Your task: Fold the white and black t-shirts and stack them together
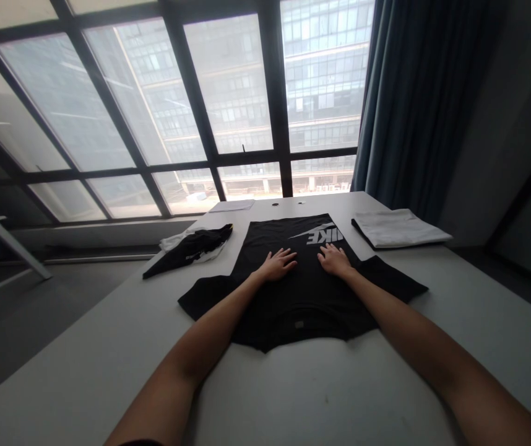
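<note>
A black T-shirt (302, 297) with a white logo lies spread flat on the white table (107, 347), collar toward me, sleeves out to both sides. My left hand (278, 263) rests palm down on the shirt's middle, fingers spread and open. My right hand (334, 258) lies flat beside it, just below the white logo (316, 234), fingers stretched out. Neither hand holds anything.
A crumpled heap of black and white clothes (191, 246) lies to the shirt's left. A folded white garment on a dark one (398, 227) sits at the right. A white sheet (232, 205) lies at the far edge. Large windows and a dark curtain (414, 105) stand behind.
</note>
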`<act>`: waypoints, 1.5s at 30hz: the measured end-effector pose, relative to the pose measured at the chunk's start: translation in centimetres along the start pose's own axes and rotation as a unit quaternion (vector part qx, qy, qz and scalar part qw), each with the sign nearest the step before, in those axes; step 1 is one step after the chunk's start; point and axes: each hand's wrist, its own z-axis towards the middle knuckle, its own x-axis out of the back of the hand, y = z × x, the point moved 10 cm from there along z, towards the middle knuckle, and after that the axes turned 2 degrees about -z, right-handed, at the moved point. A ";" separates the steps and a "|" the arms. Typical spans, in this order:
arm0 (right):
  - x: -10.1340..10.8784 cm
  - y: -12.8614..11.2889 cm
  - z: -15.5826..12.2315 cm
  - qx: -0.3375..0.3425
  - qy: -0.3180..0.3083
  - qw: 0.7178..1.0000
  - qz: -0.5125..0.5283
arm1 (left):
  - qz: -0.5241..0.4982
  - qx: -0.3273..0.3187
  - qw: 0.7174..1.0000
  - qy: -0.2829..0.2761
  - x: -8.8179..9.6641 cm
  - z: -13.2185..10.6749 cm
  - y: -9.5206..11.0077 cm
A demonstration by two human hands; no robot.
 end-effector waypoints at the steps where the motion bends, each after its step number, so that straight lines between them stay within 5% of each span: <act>1: 0.0 0.0 0.0 0.001 0.001 1.000 0.000 | -0.003 0.000 1.000 -0.001 0.2 -0.1 0.3; 9: 0.0 -0.1 0.0 0.002 0.009 1.000 -0.001 | -0.024 -0.106 0.992 -0.061 -0.8 -5.2 6.0; 16: -0.1 0.0 0.1 0.002 0.000 1.000 -0.001 | 0.010 -0.116 0.992 -0.042 -0.4 -10.8 5.1; 21: 0.0 0.0 0.0 0.003 0.004 1.000 -0.011 | -0.002 -0.112 0.993 -0.026 0.2 -11.5 5.5; 26: 0.0 -0.1 -0.2 0.003 0.009 1.000 -0.017 | -0.040 -0.156 0.987 0.014 0.8 -12.1 8.3; 32: 0.1 -0.3 -0.3 0.009 0.010 1.000 -0.010 | -0.031 -0.196 0.979 -0.049 -1.2 -12.7 10.4; 45: 0.1 -0.3 -0.3 0.007 0.010 1.000 -0.010 | -0.046 -0.272 0.958 -0.081 -0.5 -14.6 13.3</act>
